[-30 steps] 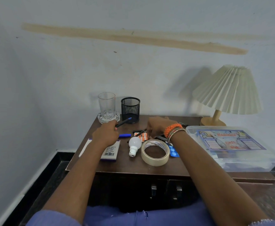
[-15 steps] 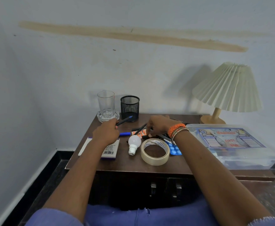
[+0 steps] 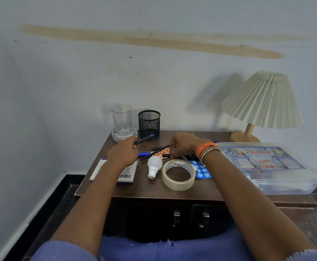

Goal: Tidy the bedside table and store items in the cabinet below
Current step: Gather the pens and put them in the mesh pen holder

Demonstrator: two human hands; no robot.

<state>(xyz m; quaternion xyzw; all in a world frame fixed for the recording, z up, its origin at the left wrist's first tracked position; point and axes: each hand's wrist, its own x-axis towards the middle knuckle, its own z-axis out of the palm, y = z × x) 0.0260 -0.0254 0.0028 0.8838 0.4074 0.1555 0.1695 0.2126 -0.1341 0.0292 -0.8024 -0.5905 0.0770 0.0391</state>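
Note:
My left hand (image 3: 123,154) grips a dark pen with a blue tip (image 3: 145,139), pointed toward the black mesh pen holder (image 3: 149,123). My right hand (image 3: 182,146) pinches another black pen (image 3: 159,152) that lies over an orange pill strip (image 3: 162,153) on the brown bedside table (image 3: 154,189). A blue pen (image 3: 143,154) lies between the hands. In front sit a white light bulb (image 3: 154,165), a tape roll (image 3: 178,175), a blue pill strip (image 3: 201,170) and a book (image 3: 124,174) partly under my left wrist.
A glass in a glass dish (image 3: 122,122) stands at the back left. A pleated lamp (image 3: 261,102) stands at the back right, and a clear first-aid box (image 3: 266,166) overhangs the right side. Two cabinet door handles (image 3: 189,218) show below the tabletop.
My right hand has shifted slightly right and down onto the black pen near the orange pill strip. My left hand keeps holding its pen in about the same place.

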